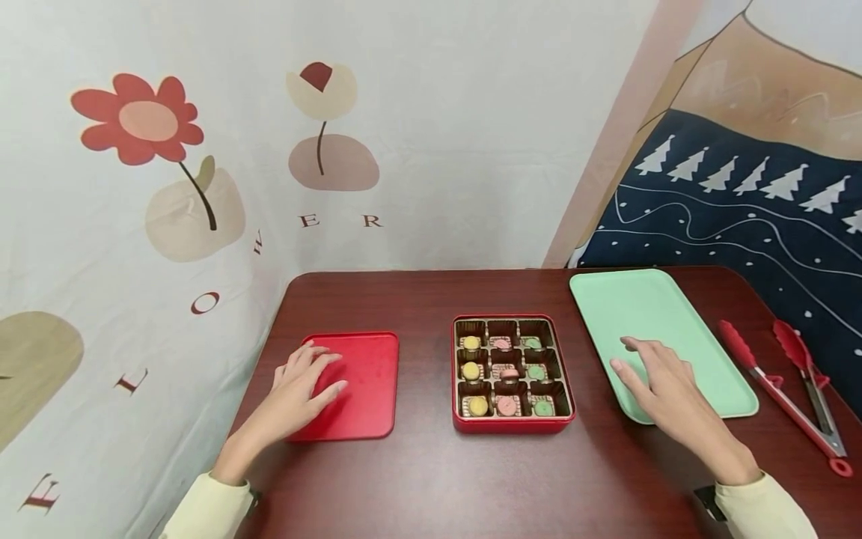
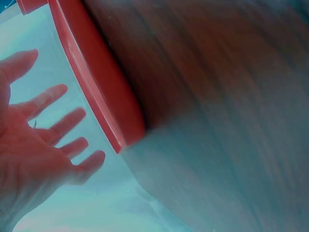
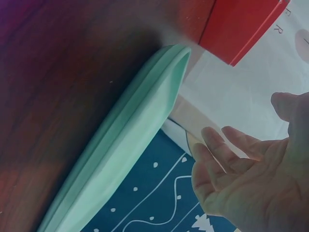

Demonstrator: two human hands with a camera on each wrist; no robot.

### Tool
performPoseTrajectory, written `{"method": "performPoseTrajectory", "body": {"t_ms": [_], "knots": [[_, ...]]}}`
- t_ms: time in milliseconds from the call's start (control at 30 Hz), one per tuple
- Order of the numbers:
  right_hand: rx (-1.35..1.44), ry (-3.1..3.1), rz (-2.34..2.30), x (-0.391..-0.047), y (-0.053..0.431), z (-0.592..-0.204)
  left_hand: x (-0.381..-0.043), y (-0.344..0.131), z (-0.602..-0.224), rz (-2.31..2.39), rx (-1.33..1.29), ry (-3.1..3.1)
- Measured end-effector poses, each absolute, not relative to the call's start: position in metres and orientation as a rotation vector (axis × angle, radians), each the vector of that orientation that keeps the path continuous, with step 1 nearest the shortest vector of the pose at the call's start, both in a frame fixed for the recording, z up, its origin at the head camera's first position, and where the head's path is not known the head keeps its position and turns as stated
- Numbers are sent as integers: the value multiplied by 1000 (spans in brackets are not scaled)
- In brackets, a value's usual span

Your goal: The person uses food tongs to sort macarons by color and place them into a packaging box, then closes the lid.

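My left hand (image 1: 296,393) hovers over a flat red square lid (image 1: 367,397), its fingers spread and holding nothing; the left wrist view shows a gap between the fingers and the lid's rim (image 2: 104,92). Over the near left part of a mint-green tray (image 1: 673,322) is my right hand (image 1: 667,389), also holding nothing, with fingers loosely bent. Between the hands stands a red square tin (image 1: 515,427). Its dark divider holds small round sweets in rows: yellow ones (image 1: 471,371) left, pink ones (image 1: 507,406) in the middle, green ones (image 1: 542,406) right. The middle pink sweet looks tilted.
A pair of red-tipped tongs (image 1: 801,412) lies spread at the right of the tray. Everything rests on a dark reddish-brown table (image 1: 424,479). A white printed cloth (image 1: 438,135) hangs behind and to the left, and a navy tree-patterned cloth (image 1: 707,202) hangs at the right.
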State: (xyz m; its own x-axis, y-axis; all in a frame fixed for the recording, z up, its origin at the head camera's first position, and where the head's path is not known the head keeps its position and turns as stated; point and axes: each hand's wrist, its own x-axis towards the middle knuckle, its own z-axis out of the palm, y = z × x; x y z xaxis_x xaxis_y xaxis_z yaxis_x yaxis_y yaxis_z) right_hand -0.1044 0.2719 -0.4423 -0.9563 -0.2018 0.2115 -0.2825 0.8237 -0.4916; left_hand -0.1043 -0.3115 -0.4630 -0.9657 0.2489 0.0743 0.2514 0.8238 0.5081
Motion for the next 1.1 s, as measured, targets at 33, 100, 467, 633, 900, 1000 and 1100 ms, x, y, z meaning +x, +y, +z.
{"method": "performPoseTrajectory", "body": {"t_ms": [33,100,467,633,900,1000,1100], "knots": [[385,-2858,805,-105,271,-442,-104,-313,-463,-822,-391,-3000],[393,-2857,800,-105,268,-442,-103,-315,-463,-796,-348,-3015],[438,-2855,786,-108,259,-440,-100,-325,-467,-820,-278,-3013],[443,-2851,795,-108,254,-440,-101,-328,-471,-818,-242,-3021],[467,-2853,829,-111,246,-441,-109,-338,-483,-826,-273,-2917],[480,-2851,831,-111,245,-441,-121,-355,-516,-810,-308,-2878],[482,-2852,837,-110,245,-441,-134,-373,-551,-792,-342,-2871]]}}
